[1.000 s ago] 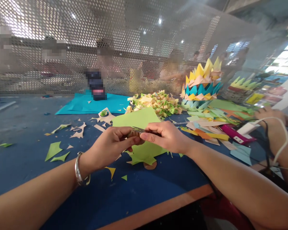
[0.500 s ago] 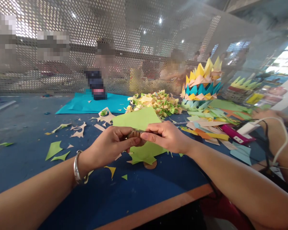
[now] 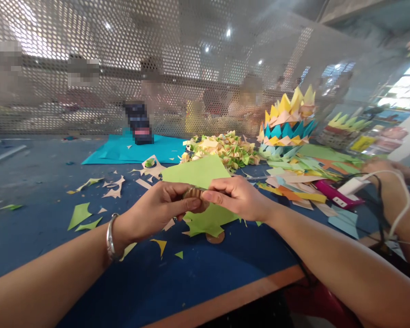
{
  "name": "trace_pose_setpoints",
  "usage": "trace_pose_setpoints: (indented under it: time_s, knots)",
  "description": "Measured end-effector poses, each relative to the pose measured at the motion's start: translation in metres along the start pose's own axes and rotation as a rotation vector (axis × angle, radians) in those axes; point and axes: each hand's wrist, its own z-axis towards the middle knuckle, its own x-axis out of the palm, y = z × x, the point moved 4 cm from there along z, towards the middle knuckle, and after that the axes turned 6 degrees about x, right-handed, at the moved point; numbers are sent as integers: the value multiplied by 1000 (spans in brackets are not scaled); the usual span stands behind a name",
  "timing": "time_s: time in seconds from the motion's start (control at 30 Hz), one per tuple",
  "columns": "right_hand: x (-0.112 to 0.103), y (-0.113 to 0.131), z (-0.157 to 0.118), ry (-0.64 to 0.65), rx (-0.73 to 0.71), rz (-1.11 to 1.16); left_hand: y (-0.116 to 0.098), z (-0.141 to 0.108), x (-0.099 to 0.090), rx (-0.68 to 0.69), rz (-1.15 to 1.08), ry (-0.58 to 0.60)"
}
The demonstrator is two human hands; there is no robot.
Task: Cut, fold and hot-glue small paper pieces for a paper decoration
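Note:
My left hand [image 3: 172, 200], with a silver bangle at its wrist, is closed around a small ribbed tan piece [image 3: 194, 193]. The thumb and fingers of my right hand [image 3: 228, 196] pinch at its right end, close against my left fingertips. What exactly the piece is, I cannot make out. Beneath both hands lies a light green paper sheet [image 3: 200, 168] with a jagged, cut-out lower edge [image 3: 205, 225]. A round brown disc [image 3: 215, 238] pokes out from under that edge.
Paper scraps [image 3: 80, 215] litter the blue table [image 3: 140, 282]. Behind are turquoise sheets [image 3: 105, 152], a pile of small folded paper pieces [image 3: 225, 148] and a tiered paper crown [image 3: 289, 123]. Paper strips [image 3: 304, 182], a magenta power strip [image 3: 338, 193] and another person's arm [image 3: 392, 200] are at right.
Both hands stay together on the ribbed piece, with only slight finger movement. The whole view has shifted a little, so the table things sit slightly lower and to the right.

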Motion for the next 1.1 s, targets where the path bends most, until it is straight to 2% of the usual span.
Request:
trace_pose_setpoints:
  time_s: [0.2,0.43,0.57,0.67,0.77,0.93,1.0,1.1]
  knots:
    - [2,1,-1,25,60,10,-3,-3,1,-2,-28,15]
    - [0,-3,1,-5,78,102,-4,-2,-1,21,-18,31]
    - [-5,-9,4,-46,135,177,0,-1,-2,-36,52,13]
    - [-9,-11,6,-88,151,231,6,-2,-3,-106,154,0]
    - [-12,-10,7,-100,145,255,7,-2,-6,-101,363,-39]
    - [-14,-11,7,-78,132,242,9,-1,-10,-145,598,109]
    - [-14,-13,7,-73,126,239,9,0,-19,-150,719,61]
    - [-16,-15,8,-85,109,239,11,3,-43,-141,873,-142]
